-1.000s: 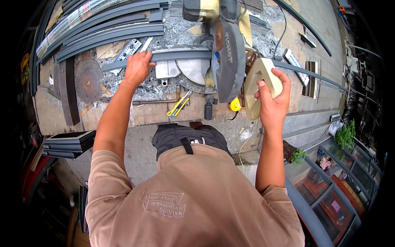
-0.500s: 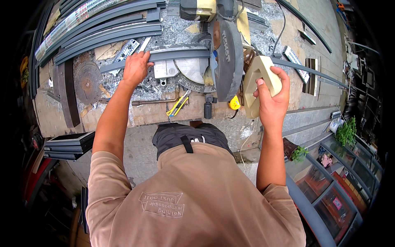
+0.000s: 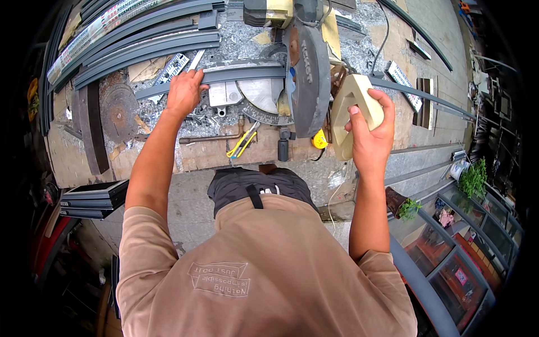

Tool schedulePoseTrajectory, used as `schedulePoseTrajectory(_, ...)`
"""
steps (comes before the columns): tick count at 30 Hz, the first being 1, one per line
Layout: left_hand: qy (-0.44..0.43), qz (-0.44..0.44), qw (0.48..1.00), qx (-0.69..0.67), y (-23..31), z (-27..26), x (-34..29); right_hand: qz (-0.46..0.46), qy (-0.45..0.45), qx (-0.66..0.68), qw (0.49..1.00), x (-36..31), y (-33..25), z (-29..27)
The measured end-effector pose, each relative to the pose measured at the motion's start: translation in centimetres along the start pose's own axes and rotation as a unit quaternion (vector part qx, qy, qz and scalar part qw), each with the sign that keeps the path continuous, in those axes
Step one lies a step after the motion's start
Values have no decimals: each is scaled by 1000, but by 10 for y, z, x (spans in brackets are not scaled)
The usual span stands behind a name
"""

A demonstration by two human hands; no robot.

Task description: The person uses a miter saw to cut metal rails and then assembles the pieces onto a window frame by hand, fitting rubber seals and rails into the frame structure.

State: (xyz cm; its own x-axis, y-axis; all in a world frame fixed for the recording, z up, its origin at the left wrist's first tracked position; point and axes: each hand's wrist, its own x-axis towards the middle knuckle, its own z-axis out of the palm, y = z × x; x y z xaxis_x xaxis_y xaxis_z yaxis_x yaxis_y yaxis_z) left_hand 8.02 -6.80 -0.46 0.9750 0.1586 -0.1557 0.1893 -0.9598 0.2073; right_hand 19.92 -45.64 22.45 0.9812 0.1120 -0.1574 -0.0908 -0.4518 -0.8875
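My left hand (image 3: 187, 94) presses down on a long grey metal profile (image 3: 244, 74), its fingers curled over the far side. The profile lies across the base of a miter saw (image 3: 229, 95) and runs under the saw's dark blade guard (image 3: 309, 78); the guard hides the place where blade and profile meet. At the right, my right hand (image 3: 371, 132) is wrapped round the saw's cream loop handle (image 3: 364, 101), thumb through the opening. Beyond the saw a thin grey profile (image 3: 421, 96) continues to the right.
Near the bench's front edge lie a yellow utility knife (image 3: 242, 143), a yellow tape measure (image 3: 320, 139) and a rusty bar wrench (image 3: 208, 139). A worn round saw blade (image 3: 119, 115) rests at the left. More grey profiles (image 3: 151, 53) are stacked at the back left. Metal shavings cover the bench (image 3: 185, 160).
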Motion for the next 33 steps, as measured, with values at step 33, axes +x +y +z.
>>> schedulePoseTrajectory(33,8,3,1000,-14,0,1,0,5,-3,-2,1000,1,-2,0)
